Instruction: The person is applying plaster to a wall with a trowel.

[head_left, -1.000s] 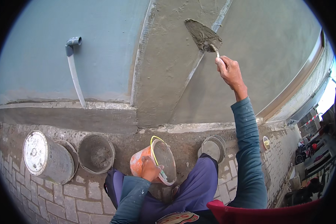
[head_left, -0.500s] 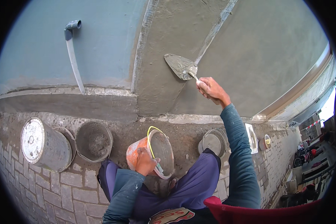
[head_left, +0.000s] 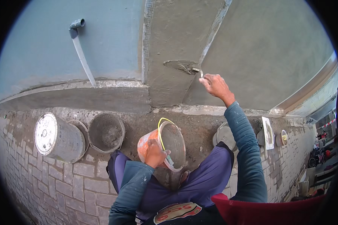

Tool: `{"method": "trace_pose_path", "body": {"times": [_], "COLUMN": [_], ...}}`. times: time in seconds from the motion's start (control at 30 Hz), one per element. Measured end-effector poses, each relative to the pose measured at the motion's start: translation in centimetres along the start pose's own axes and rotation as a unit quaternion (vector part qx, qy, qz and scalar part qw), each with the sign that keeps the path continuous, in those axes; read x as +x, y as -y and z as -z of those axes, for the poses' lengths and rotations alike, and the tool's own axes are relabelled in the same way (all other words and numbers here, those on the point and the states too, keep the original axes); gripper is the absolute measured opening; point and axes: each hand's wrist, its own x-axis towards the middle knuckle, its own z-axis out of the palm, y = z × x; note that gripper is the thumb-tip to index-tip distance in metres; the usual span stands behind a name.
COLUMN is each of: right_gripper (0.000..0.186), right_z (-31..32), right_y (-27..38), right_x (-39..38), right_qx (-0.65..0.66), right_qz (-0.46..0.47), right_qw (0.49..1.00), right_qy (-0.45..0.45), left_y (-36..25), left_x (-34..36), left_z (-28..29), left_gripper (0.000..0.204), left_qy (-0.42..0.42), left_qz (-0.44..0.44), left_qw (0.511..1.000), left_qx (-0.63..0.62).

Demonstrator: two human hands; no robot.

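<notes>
My right hand (head_left: 217,87) is closed round the handle of a pointed trowel (head_left: 182,66), held at the grey rendered wall (head_left: 178,33). The blade is seen at a slant, tip to the left, with wet mortar on it; whether it touches the wall I cannot tell. My left hand (head_left: 154,153) grips an orange bucket (head_left: 146,140) by its yellow handle (head_left: 160,131), near the rim. The bucket is tilted, its mouth turned right, and grey mortar coats its inside. It hangs or rests between my knees; its base is hidden.
Left stand a dark mortar-crusted bucket (head_left: 106,132) and a white-topped bucket (head_left: 60,137) on its side. Right of my knee are a pail (head_left: 224,135), a white float (head_left: 267,133) and a small tub (head_left: 281,138). A pipe (head_left: 82,56) juts from the blue wall. Paving (head_left: 88,183) lies below.
The trowel blade has turned from nearly face-on to a flatter slant and sits slightly lower on the wall. My left hand keeps its hold on the bucket. The whole view has shifted slightly.
</notes>
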Motion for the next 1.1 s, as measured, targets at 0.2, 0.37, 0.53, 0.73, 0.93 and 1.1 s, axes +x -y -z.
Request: {"method": "trace_pose_path", "body": {"times": [0.2, 0.37, 0.53, 0.73, 0.93, 1.1], "right_gripper": [0.033, 0.036, 0.039, 0.038, 0.034, 0.033], "right_z": [9.1, 1.4, -15.8, -16.3, 2.4, 7.6], "right_y": [1.0, -1.4, -5.3, -3.8, -1.2, 0.1], "right_x": [1.9, 2.4, -4.1, -7.5, -0.5, 0.4], "right_qx": [0.23, 0.256, 0.096, -0.043, 0.095, 0.183], "right_qz": [-0.029, -0.043, 0.035, 0.035, -0.01, 0.003], "right_qw": [0.965, 0.965, 0.986, 0.996, 0.985, 0.97], "right_qy": [-0.123, 0.039, 0.13, 0.071, -0.146, -0.16], "left_y": [-0.1, 0.1, 0.3, 2.5, 3.8, 3.8], "left_x": [-1.3, -1.3, -3.4, -4.6, -3.3, -2.4], "left_z": [1.2, 1.4, 2.3, 1.9, 0.7, 0.7], "left_gripper": [0.075, 0.07, 0.057, 0.05, 0.054, 0.058], "left_qy": [0.01, 0.012, -0.003, -0.053, -0.059, -0.043], "left_qz": [0.002, -0.032, 0.0, 0.017, -0.012, 0.018], "left_qw": [1.0, 0.999, 1.0, 0.997, 0.992, 0.995], "left_qx": [0.0, 0.003, 0.031, 0.052, 0.109, 0.087]}}
